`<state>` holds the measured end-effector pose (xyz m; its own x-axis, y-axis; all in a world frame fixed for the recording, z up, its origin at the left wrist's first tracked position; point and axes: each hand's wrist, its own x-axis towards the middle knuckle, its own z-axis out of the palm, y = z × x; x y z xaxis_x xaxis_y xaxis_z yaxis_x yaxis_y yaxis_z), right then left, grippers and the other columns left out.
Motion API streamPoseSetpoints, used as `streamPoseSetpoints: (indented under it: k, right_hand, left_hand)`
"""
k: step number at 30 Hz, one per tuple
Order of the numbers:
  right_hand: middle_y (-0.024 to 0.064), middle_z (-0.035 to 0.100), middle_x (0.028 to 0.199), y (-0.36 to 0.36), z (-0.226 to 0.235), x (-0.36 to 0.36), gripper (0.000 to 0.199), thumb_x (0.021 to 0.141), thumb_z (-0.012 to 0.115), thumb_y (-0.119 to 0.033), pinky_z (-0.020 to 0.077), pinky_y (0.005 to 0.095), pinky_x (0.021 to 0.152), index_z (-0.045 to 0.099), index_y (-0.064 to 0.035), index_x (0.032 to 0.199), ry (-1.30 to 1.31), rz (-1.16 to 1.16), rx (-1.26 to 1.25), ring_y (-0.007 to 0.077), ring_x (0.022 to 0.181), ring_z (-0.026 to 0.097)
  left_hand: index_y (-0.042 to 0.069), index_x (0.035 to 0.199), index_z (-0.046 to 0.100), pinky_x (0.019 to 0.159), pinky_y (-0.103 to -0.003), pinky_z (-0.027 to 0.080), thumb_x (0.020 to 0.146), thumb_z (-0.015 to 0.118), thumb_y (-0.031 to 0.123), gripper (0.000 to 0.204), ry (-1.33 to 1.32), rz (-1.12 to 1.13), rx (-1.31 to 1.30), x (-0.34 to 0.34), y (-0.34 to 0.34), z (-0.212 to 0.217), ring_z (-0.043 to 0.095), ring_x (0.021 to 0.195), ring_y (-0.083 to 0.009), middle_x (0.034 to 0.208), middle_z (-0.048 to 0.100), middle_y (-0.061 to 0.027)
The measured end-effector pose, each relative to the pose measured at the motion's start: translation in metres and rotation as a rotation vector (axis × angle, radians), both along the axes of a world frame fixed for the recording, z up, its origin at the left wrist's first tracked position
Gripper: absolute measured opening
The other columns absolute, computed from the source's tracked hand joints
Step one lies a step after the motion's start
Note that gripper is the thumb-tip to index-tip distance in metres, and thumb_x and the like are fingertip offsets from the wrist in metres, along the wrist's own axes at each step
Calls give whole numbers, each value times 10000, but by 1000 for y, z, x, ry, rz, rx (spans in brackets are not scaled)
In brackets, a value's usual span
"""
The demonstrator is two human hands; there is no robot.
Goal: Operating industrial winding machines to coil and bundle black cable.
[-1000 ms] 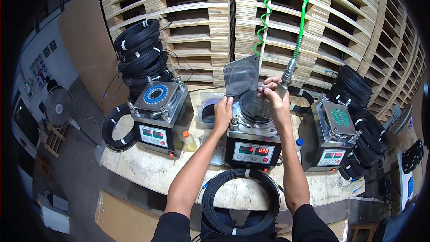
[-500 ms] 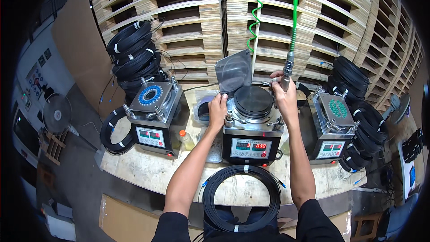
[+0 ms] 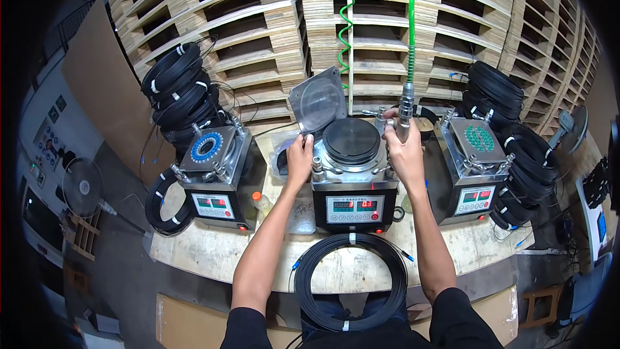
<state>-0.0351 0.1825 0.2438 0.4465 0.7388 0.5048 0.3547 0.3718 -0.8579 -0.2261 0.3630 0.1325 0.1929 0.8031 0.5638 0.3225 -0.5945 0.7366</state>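
Note:
My left hand (image 3: 299,160) is closed at the lower corner of a square grey metal plate (image 3: 318,102), its fingertips at the edge. The plate is tilted up behind the left side of the middle polishing machine (image 3: 355,187). My right hand (image 3: 405,156) grips an air blow gun (image 3: 405,116), which hangs from a green hose (image 3: 412,19). The gun is over the machine's right rear corner, and its nozzle is hard to make out. Between my hands, a round black pad (image 3: 351,141) sits on top of the machine, with metal clamp posts around it.
Similar machines flank the middle one: a left machine (image 3: 210,181) with a blue connector ring and a right machine (image 3: 478,174) with green connectors. A black cable coil (image 3: 303,284) lies at the table's front edge. Coil stacks (image 3: 177,84) and wooden pallets (image 3: 245,0) stand behind.
The view has shifted, so the machines appear farther left. The blow gun has come slightly lower relative to the middle machine, with its hose more upright. Both hands keep their holds.

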Motion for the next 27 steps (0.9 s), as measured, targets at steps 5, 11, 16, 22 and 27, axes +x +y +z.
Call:
streamPoseSetpoints:
  k: [5,11,16,22,27]
  right_hand:
    - [35,602,883,-13,-12,22,235,987,557,-116,465,265,748,587,-40,1207,142,-3,26,103,818,594]
    - [54,616,943,-26,-4,19,273,968,582,-123,487,268,784,582,-40,1228,175,34,16,109,838,610]
    - [24,587,863,-37,-6,15,255,966,578,-105,467,264,730,582,-65,1218,231,56,34,102,795,595]
    - [27,589,874,-48,-6,19,277,952,584,-84,477,262,744,577,-50,1226,256,105,48,101,802,600]
    - [47,592,933,-47,-9,14,312,959,591,-126,495,262,757,570,-40,1257,253,115,14,107,846,615]
  left_hand:
    - [-9,1122,590,909,-398,461,905,729,198,331,-180,155,231,6,-24,51,565,1026,-286,1090,575,-157]
    - [38,1054,613,934,-425,457,825,800,356,434,576,-584,360,28,-36,110,510,1073,-344,1091,519,-158]
    - [12,1042,549,876,-444,466,863,734,443,503,887,-627,433,42,-9,92,518,1050,-349,1073,506,-166]
    - [61,1134,512,861,-419,461,959,604,342,343,1030,-563,838,54,-28,94,531,1043,-294,1122,512,-124]
    - [163,1254,539,844,-398,516,928,575,237,336,1082,-514,1203,50,-48,102,580,1055,-281,1226,529,-103]
